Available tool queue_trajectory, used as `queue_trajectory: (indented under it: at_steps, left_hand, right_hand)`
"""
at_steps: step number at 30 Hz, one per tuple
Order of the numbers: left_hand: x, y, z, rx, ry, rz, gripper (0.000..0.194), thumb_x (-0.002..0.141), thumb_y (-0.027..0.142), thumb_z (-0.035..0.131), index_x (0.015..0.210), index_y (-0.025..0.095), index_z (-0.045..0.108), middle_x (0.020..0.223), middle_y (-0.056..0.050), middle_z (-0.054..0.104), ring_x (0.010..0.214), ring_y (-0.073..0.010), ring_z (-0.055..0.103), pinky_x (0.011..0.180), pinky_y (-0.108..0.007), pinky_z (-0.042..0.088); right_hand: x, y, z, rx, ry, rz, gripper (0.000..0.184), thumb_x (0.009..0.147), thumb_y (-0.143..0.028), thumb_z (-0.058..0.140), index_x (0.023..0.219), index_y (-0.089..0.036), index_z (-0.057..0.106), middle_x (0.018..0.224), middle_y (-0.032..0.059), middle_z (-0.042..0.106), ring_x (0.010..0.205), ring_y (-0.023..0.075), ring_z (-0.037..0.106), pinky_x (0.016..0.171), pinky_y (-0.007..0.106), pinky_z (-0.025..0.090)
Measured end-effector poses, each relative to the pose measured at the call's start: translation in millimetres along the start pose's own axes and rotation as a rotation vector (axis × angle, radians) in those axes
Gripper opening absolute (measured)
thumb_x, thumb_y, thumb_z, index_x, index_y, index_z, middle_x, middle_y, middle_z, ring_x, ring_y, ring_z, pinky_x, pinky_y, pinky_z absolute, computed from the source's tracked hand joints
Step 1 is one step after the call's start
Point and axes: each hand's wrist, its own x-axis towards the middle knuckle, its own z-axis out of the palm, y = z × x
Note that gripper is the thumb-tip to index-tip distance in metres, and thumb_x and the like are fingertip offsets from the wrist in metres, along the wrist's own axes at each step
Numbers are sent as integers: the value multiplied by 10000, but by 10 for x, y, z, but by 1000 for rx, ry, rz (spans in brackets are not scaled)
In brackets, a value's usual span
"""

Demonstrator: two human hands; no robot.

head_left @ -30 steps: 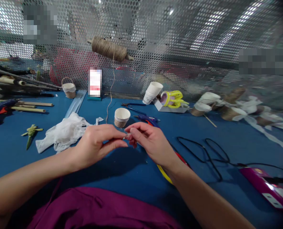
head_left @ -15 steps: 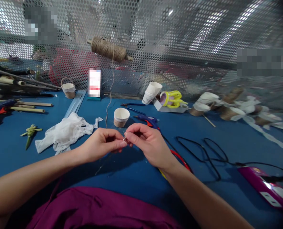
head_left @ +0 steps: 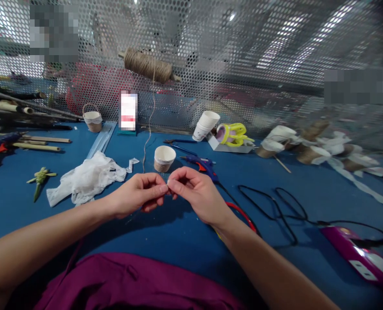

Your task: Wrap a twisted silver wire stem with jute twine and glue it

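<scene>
Drawn in closer than a second ago at the left hand point(head_left: 137, 193), with the fingers curled under and thumb and fingertip brought up against the right hand point(head_left: 200, 193). Pinched tight at both sets of fingertips on a tiny pale thing point(head_left: 168, 183), mostly hidden between the two thumbs, up off the blue table point(head_left: 178, 241). Looks very light, easy to drop or lose; cannot tell whether stiff or soft, slippery or dry. Best gripped at its edges, without a hard squeeze in case of breakage. Watch the small cup point(head_left: 163, 165) just beyond the fingertips, and the glue gun point(head_left: 207, 164) near the right hand, with a black cord point(head_left: 283, 224) looped off toward a purple power strip point(head_left: 346, 247). Keep clear of the red handle point(head_left: 242, 210) just beside the right hand, partly covered. Note also the white lace cloth point(head_left: 91, 178) near the left hand, and the string point(head_left: 150, 131) hanging from a spool point(head_left: 144, 65), left of the cup
</scene>
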Motion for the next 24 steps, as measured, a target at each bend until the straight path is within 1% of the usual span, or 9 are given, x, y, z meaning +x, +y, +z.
queue_trajectory:
  at_steps: [4, 5, 7, 8, 11, 14, 19, 21, 24]
  left_hand:
    - [48, -25, -36, -16, 23, -36, 239, 788, 388, 551, 779, 157, 488, 486, 72, 465, 349, -14, 291, 353, -155, 149]
    - [67, -33, -49, -18, 40, -35, 243, 782, 393, 556, 804, 160, 492, 469, 80, 446, 346, -18, 278, 352, -157, 141]
    - [104, -49, -76, -11, 61, -35, 251, 774, 396, 561, 826, 159, 498, 453, 87, 425, 343, -23, 262, 351, -160, 138]
    - [119, -58, -90, 0, 62, -35, 251, 774, 396, 557, 824, 156, 502, 453, 87, 424, 344, -23, 260, 352, -161, 140]
    - [147, -90, -124, 59, 41, -45, 238, 792, 385, 527, 822, 150, 516, 472, 82, 435, 352, -25, 269, 356, -162, 151]
    - [156, -110, -147, 120, 19, -51, 231, 806, 377, 503, 819, 149, 529, 484, 80, 440, 364, -28, 276, 362, -165, 166]
    - [174, -99, -164, 146, 25, -67, 222, 809, 370, 492, 816, 151, 528, 489, 79, 435, 380, -36, 276, 372, -171, 167]
    - [179, -87, -168, 166, 32, -62, 226, 812, 370, 483, 823, 149, 529, 496, 77, 438, 381, -38, 275, 378, -175, 173]
    - [178, -55, -174, 246, 80, -31, 219, 812, 356, 481, 802, 143, 531, 495, 72, 434, 403, -45, 300, 395, -177, 189]
  right_hand:
    - [199, 27, -156, -187, -93, 14, 159, 812, -320, 541, 777, -167, 567, 695, 3, 593, 604, 104, 557, 570, 236, 477]
    - [315, 41, -243, -296, -76, 20, 171, 838, -319, 504, 852, -161, 567, 745, 23, 616, 663, 121, 587, 587, 241, 489]
    - [616, 87, -460, -690, 38, 96, 234, 900, -309, 391, 983, -151, 542, 857, 51, 645, 753, 125, 611, 638, 231, 497]
    - [786, 120, -577, -781, 77, 129, 262, 915, -295, 359, 1022, -130, 532, 901, 77, 644, 796, 139, 612, 681, 248, 494]
    - [1269, 261, -862, -972, 84, 233, 217, 883, -253, 458, 989, -101, 571, 996, 120, 615, 910, 200, 584, 785, 330, 470]
    - [1603, 433, -951, -1098, -36, 336, 261, 867, -284, 502, 1095, -162, 539, 1116, 70, 555, 932, 199, 571, 777, 382, 485]
    - [1809, 622, -848, -1182, -126, 377, 259, 868, -279, 503, 1104, -178, 534, 1132, 73, 546, 945, 195, 567, 782, 374, 483]
    - [1809, 594, -844, -1189, -86, 350, 267, 868, -279, 503, 1111, -172, 530, 1135, 79, 544, 944, 193, 568, 783, 377, 483]
    - [1718, 408, -926, -1174, 48, 288, 265, 867, -277, 505, 1101, -158, 532, 1121, 84, 551, 935, 191, 570, 782, 383, 482]
